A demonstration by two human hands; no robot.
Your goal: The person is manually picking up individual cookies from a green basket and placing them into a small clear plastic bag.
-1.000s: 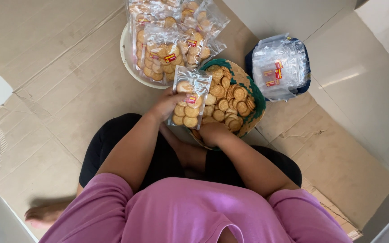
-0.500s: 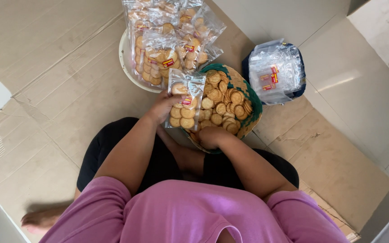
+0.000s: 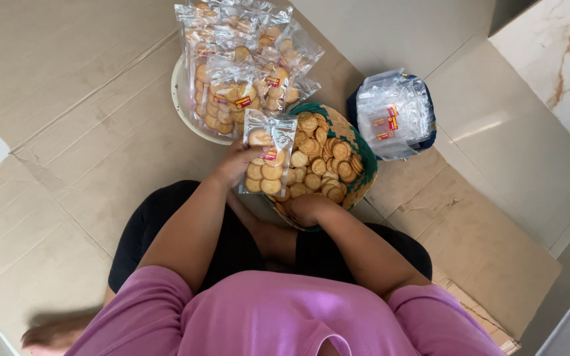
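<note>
My left hand (image 3: 234,165) holds a clear plastic bag (image 3: 268,155) upright; it is partly filled with round golden biscuits. My right hand (image 3: 306,209) rests at the near rim of a woven basket (image 3: 363,173) full of loose round biscuits (image 3: 324,161), fingers curled over some of them. Whether it grips any biscuit is hidden. The bag stands just left of the basket, over its near-left edge.
A white round tray (image 3: 183,105) behind the bag is piled with several filled biscuit bags (image 3: 245,59). A dark container with empty clear bags (image 3: 394,115) sits to the right of the basket. I sit cross-legged on flattened cardboard (image 3: 74,132); pale floor tiles lie at right.
The bag in my left hand stays upright near the basket. My right hand has stayed at the basket's near rim. The view has shifted slightly.
</note>
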